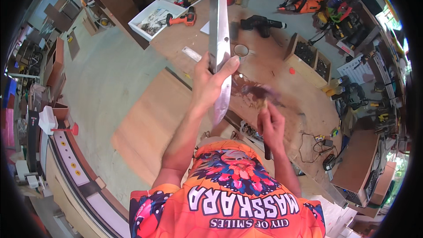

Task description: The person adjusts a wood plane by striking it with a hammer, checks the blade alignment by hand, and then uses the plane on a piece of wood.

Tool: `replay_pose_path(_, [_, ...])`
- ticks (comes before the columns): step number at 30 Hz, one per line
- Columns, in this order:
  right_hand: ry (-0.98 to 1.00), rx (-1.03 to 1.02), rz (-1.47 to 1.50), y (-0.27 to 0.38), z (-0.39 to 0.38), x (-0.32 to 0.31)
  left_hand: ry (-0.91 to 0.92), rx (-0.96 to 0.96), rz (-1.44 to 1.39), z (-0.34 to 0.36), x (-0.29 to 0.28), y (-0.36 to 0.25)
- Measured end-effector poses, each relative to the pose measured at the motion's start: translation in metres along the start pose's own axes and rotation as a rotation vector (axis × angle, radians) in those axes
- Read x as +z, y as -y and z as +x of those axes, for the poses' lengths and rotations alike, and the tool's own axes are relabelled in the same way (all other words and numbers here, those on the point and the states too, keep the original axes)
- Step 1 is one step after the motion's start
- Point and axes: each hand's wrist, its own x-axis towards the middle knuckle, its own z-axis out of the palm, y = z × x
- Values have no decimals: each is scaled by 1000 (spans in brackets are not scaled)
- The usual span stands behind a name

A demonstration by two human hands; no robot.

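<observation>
My left hand [210, 79] is closed around a long silver metal piece [224, 31], held upright over the workbench with its lower end curving to a point. My right hand [271, 125] is closed on a tool [264, 105] to the right of that piece. The tool's upper end is a dark, motion-blurred shape, so I cannot make out its kind; a dark handle end shows below the fist. Beneath both hands is the stained wooden workbench [299, 105]. A ring-shaped object [241, 50] and a small flat plate [192, 53] lie on it near the metal piece.
An orange drill [180, 17], a white tray [145, 17], black tool [260, 24] and wooden boxes [308, 64] line the bench's back and right, with cables [317, 150] near the right edge. A plywood sheet [145, 128] lies lower left; a long fence rail [72, 158] runs along the left.
</observation>
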Motion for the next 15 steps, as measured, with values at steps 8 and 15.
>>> replay_pose_path(8, [485, 342, 452, 42, 26, -28, 535, 91, -767, -9, -15, 29])
replay_pose_path(15, [654, 313, 282, 60, 20, -24, 567, 146, -774, -3, -21, 34])
